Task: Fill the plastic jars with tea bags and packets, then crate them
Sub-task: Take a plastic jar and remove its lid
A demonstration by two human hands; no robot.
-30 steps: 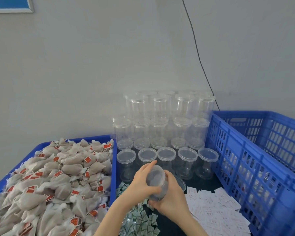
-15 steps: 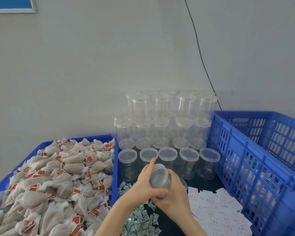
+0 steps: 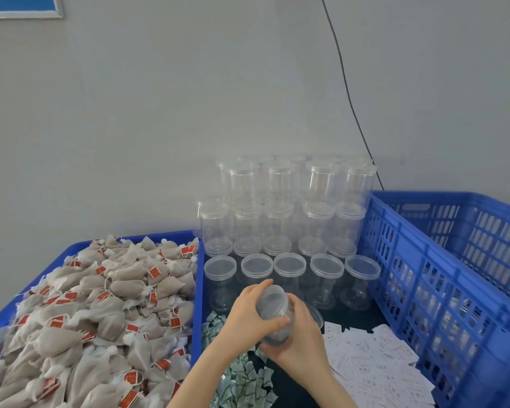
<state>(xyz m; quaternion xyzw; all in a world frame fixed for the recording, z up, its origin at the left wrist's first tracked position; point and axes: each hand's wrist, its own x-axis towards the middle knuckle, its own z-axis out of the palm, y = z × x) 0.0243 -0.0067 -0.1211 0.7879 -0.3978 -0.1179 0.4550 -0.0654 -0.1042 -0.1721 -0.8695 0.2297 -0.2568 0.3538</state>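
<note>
A clear plastic jar (image 3: 274,315) is held tilted above the dark table, low in the middle. My left hand (image 3: 249,315) curls round its lid end from the left. My right hand (image 3: 298,343) grips the jar's body from below and the right. The jar looks empty. Behind it stand several lidded clear jars (image 3: 289,225), stacked in tiers against the wall. A heap of tea bags (image 3: 95,319) with red tags fills the blue crate on the left. Small green-white packets (image 3: 242,375) lie under my forearms; white paper packets (image 3: 371,360) lie to the right.
A tall empty-looking blue slatted crate (image 3: 442,290) stands at the right. The left blue crate's rim (image 3: 199,278) borders the jars. A black cable (image 3: 348,92) runs down the grey wall behind.
Both hands have kept hold of the jar and shifted it slightly; the left hand's fingers have turned a little on the lid end. The view has tilted a touch.
</note>
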